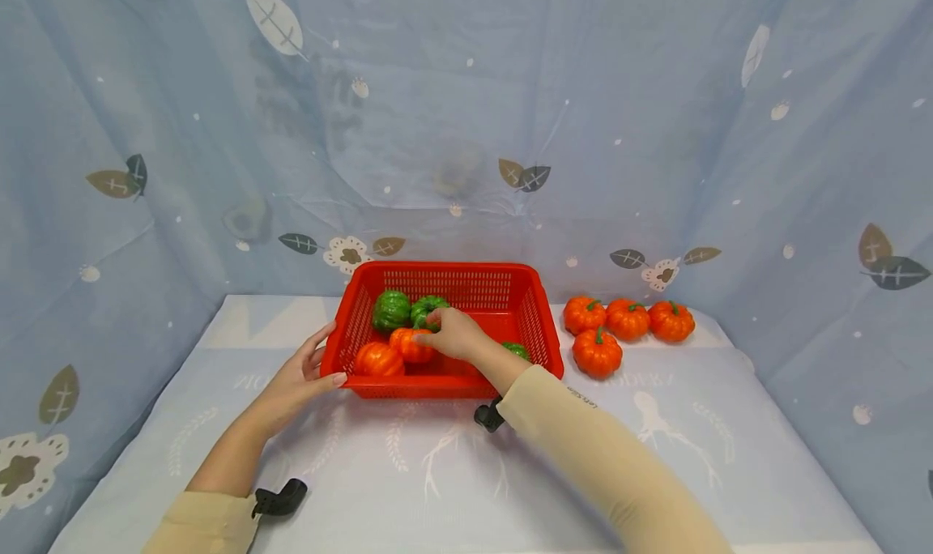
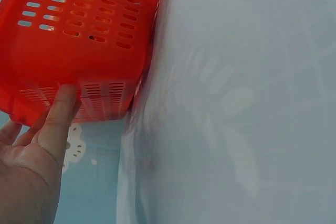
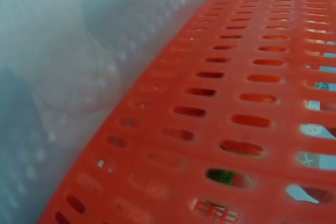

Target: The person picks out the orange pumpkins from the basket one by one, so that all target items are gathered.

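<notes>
A red plastic basket (image 1: 441, 388) with slotted walls stands on the table. My left hand (image 1: 295, 385) holds its left end, the thumb at the front rim corner and the fingers against the outside of the end wall. In the left wrist view, that hand (image 2: 39, 153) touches the wall below the rim. My right hand (image 1: 459, 337) reaches into the basket and pinches an orange toy pumpkin (image 1: 408, 346). Beside this lie another orange pumpkin (image 1: 379, 360), two green pumpkins (image 1: 392, 310) and, partly behind my forearm, another green one (image 1: 517, 349). The right wrist view shows only basket wall (image 3: 210, 129) and cloth.
Several orange pumpkins (image 1: 598, 353) sit on the table right of the basket. A white patterned cloth (image 1: 408, 489) covers the table. Blue patterned curtains (image 1: 452, 117) hang behind it and at both sides.
</notes>
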Motion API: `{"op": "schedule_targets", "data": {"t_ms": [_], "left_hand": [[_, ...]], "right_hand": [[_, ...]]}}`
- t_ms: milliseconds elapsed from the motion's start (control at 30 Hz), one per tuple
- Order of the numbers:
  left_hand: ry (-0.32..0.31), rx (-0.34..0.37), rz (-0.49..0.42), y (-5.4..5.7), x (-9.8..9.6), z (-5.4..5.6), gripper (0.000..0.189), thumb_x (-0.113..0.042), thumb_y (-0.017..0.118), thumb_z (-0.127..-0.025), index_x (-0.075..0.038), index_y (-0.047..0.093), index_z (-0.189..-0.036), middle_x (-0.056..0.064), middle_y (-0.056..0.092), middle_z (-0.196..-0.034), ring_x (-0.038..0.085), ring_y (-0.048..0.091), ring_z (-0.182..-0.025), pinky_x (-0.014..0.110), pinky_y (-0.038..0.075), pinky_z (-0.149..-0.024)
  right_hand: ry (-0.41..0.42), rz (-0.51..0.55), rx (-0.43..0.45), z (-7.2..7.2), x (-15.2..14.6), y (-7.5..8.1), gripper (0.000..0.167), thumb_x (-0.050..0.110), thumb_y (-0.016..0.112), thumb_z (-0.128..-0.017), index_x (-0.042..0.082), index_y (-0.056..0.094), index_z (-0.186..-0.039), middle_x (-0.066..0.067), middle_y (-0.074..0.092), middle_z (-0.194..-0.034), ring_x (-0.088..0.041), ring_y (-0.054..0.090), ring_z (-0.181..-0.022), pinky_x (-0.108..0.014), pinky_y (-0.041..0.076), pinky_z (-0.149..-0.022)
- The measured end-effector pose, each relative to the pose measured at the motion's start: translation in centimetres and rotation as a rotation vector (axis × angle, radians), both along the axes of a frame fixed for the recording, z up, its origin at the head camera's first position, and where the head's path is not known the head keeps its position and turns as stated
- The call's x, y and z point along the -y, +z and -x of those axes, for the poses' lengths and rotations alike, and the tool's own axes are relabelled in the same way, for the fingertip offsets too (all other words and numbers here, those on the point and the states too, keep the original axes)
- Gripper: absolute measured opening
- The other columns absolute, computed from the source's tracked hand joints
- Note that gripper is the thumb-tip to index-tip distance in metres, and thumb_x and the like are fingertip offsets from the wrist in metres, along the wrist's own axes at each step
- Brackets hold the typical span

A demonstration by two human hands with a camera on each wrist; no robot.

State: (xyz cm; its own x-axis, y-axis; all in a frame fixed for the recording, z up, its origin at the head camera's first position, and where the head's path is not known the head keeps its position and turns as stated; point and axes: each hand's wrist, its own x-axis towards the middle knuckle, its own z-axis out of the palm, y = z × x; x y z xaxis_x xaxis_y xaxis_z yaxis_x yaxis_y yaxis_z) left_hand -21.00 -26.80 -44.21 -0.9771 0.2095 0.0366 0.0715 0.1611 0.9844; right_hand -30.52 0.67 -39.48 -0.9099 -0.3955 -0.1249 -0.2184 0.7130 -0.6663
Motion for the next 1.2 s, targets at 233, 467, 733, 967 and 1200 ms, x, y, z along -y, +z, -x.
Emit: {"op": "schedule_targets", "data": {"t_ms": [233,467,733,967,1200], "left_hand": [[0.011,0.001,0.015,0.0,-0.2,0.0,0.089,-0.009,0.068,-0.092,-0.018,0.014,-0.161,0.027,0.033,-0.155,0.046,0.039,-0.137,0.022,0.050,-0.091],[0.020,0.014,0.016,-0.1,-0.1,-0.1,0.090,-0.010,0.069,-0.092,-0.018,0.012,-0.162,0.028,0.031,-0.156,0.047,0.038,-0.137,0.022,0.049,-0.091],[0.031,0.020,0.040,-0.2,0.0,-0.1,0.090,-0.013,0.069,-0.093,-0.018,0.012,-0.162,0.026,0.030,-0.157,0.045,0.036,-0.139,0.024,0.049,-0.094],[0.037,0.031,0.040,0.0,0.0,-0.3,0.090,-0.013,0.069,-0.092,-0.019,0.012,-0.162,0.026,0.030,-0.157,0.044,0.036,-0.140,0.028,0.050,-0.096],[0.030,0.025,0.027,0.0,0.0,-0.2,0.089,-0.012,0.069,-0.093,-0.019,0.013,-0.162,0.027,0.030,-0.157,0.045,0.036,-0.140,0.026,0.050,-0.095]], "right_hand": [[0.016,0.019,0.055,-0.1,0.1,-0.4,0.060,0.037,0.073,-0.091,0.002,0.056,-0.137,-0.014,0.059,-0.136,-0.029,0.055,-0.125,-0.042,0.044,-0.105],[0.020,0.073,0.083,-0.2,0.4,-0.8,0.064,0.033,0.076,-0.090,-0.004,0.053,-0.137,-0.018,0.058,-0.137,-0.032,0.054,-0.126,-0.043,0.043,-0.107],[-0.021,0.103,0.094,0.0,0.5,-1.2,0.054,0.025,0.078,-0.089,-0.004,0.059,-0.130,-0.017,0.062,-0.129,-0.030,0.057,-0.119,-0.041,0.047,-0.100],[-0.043,0.158,0.107,-0.2,0.4,-1.1,0.053,0.022,0.080,-0.087,-0.003,0.061,-0.130,-0.017,0.062,-0.130,-0.030,0.058,-0.118,-0.042,0.049,-0.098],[-0.059,0.192,0.045,0.1,0.0,-1.0,0.053,0.024,0.084,-0.081,0.000,0.066,-0.125,-0.013,0.066,-0.123,-0.028,0.060,-0.114,-0.039,0.050,-0.097]]}}
